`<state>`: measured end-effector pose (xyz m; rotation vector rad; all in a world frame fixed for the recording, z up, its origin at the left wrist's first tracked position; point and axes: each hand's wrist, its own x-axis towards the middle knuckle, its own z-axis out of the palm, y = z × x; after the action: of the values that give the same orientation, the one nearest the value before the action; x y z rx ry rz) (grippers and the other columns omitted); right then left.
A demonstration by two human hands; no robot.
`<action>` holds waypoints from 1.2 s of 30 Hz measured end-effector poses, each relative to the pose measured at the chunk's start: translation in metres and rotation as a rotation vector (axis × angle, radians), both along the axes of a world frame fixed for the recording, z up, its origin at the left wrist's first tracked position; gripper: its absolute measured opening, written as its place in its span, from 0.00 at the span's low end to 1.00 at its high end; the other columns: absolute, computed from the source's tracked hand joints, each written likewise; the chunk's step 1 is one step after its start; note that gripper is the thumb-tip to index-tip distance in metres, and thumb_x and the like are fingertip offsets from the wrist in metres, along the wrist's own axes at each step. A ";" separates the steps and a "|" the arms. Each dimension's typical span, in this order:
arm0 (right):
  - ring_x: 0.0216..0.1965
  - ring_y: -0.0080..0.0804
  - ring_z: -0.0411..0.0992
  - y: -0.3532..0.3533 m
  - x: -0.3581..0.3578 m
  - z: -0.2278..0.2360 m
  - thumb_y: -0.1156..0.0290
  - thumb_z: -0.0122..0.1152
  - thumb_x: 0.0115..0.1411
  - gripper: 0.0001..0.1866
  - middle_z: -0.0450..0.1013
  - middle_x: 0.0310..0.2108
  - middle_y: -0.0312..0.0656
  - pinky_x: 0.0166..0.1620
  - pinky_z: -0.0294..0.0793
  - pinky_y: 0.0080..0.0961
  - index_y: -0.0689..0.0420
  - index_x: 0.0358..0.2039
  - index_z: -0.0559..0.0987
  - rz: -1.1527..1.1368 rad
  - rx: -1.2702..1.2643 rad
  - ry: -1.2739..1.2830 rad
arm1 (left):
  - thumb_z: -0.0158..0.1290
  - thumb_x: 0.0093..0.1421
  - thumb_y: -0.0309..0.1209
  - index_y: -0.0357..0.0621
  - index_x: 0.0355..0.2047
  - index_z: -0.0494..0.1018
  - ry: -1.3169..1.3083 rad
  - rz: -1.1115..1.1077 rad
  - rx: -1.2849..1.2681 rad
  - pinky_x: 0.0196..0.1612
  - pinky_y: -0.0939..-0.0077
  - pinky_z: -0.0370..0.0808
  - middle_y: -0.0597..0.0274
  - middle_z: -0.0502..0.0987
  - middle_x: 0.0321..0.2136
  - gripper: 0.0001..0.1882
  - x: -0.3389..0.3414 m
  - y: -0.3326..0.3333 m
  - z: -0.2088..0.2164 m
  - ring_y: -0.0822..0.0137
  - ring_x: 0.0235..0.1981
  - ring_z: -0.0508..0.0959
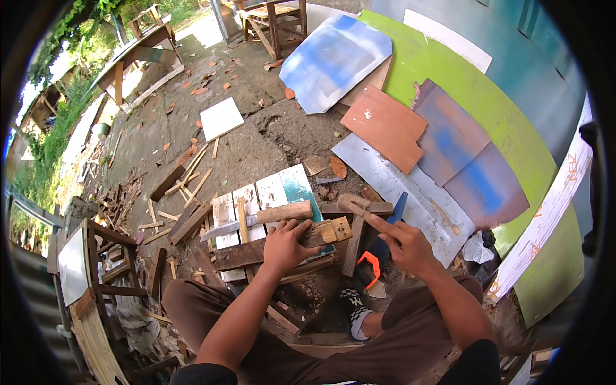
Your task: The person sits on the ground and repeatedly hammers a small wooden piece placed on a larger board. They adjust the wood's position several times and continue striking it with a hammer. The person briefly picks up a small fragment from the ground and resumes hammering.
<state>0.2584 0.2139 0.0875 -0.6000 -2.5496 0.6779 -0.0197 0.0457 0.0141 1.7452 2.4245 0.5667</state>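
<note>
My left hand is closed over a dark wooden beam, fingers across its top. The beam has a paler squared end and lies across a low slatted bench with white and teal boards. Behind that hand rests a large knife, its thick wooden handle pointing right and its blade left. My right hand grips a brown wooden mallet-like tool, whose rounded head sits just right of the beam's end. Beside this hand, a handsaw with a blue blade and orange handle leans low.
Wood offcuts lie scattered on the left. A white square panel lies on the ground ahead. Painted sheets, including a blue one and a brown one, cover the right. A wooden chair frame stands near left.
</note>
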 end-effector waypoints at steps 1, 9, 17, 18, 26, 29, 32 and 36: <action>0.23 0.40 0.73 0.000 0.000 0.001 0.74 0.67 0.65 0.33 0.73 0.26 0.42 0.30 0.75 0.37 0.39 0.70 0.74 0.002 -0.005 0.082 | 0.72 0.46 0.59 0.52 0.58 0.81 0.003 0.002 -0.001 0.54 0.58 0.74 0.60 0.81 0.44 0.41 0.000 0.000 -0.001 0.54 0.50 0.80; 0.24 0.40 0.75 0.000 0.002 -0.014 0.62 0.62 0.70 0.31 0.71 0.27 0.38 0.28 0.78 0.38 0.24 0.71 0.70 0.045 0.101 -0.347 | 0.72 0.46 0.59 0.52 0.58 0.81 0.024 -0.008 0.023 0.55 0.57 0.75 0.59 0.81 0.45 0.41 0.001 -0.002 0.000 0.53 0.51 0.80; 0.24 0.40 0.74 0.001 -0.001 -0.005 0.70 0.65 0.67 0.32 0.73 0.26 0.39 0.28 0.77 0.37 0.36 0.71 0.73 0.033 0.075 0.156 | 0.72 0.46 0.59 0.52 0.58 0.81 0.011 0.019 0.003 0.55 0.58 0.74 0.58 0.81 0.47 0.42 0.005 -0.002 -0.001 0.53 0.53 0.80; 0.24 0.40 0.74 0.001 0.000 -0.005 0.71 0.65 0.67 0.32 0.73 0.26 0.39 0.28 0.77 0.37 0.37 0.71 0.73 0.021 0.039 0.190 | 0.71 0.47 0.60 0.53 0.59 0.81 0.000 0.020 0.006 0.55 0.57 0.74 0.58 0.81 0.48 0.41 0.005 -0.002 -0.002 0.53 0.53 0.80; 0.24 0.45 0.73 0.006 0.009 -0.015 0.72 0.65 0.67 0.32 0.72 0.25 0.45 0.31 0.76 0.40 0.36 0.70 0.74 -0.045 0.029 -0.107 | 0.71 0.47 0.61 0.53 0.59 0.80 0.001 0.002 -0.067 0.55 0.58 0.73 0.59 0.81 0.46 0.43 0.002 0.000 0.000 0.53 0.51 0.80; 0.24 0.45 0.72 0.002 0.010 -0.015 0.72 0.65 0.67 0.32 0.71 0.25 0.45 0.31 0.75 0.40 0.36 0.70 0.74 -0.070 -0.012 0.092 | 0.71 0.47 0.61 0.53 0.59 0.81 0.005 0.013 -0.029 0.55 0.58 0.74 0.60 0.80 0.45 0.42 0.003 0.001 -0.002 0.54 0.50 0.80; 0.24 0.46 0.72 -0.005 0.012 -0.017 0.72 0.65 0.67 0.32 0.71 0.25 0.46 0.30 0.75 0.41 0.38 0.71 0.73 -0.047 -0.024 0.197 | 0.71 0.47 0.61 0.55 0.59 0.80 0.005 0.021 -0.009 0.54 0.56 0.73 0.62 0.81 0.45 0.41 0.004 -0.001 -0.005 0.55 0.50 0.80; 0.26 0.50 0.74 -0.007 0.009 -0.020 0.72 0.63 0.68 0.31 0.72 0.27 0.49 0.33 0.76 0.44 0.39 0.71 0.72 -0.029 0.000 -0.123 | 0.71 0.47 0.61 0.54 0.58 0.81 -0.007 0.016 -0.049 0.56 0.57 0.74 0.61 0.81 0.47 0.41 0.002 0.000 -0.004 0.54 0.53 0.79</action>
<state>0.2675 0.2068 0.0679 -0.6964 -2.6482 0.6491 -0.0175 0.0456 0.0104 1.7034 2.4291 0.5096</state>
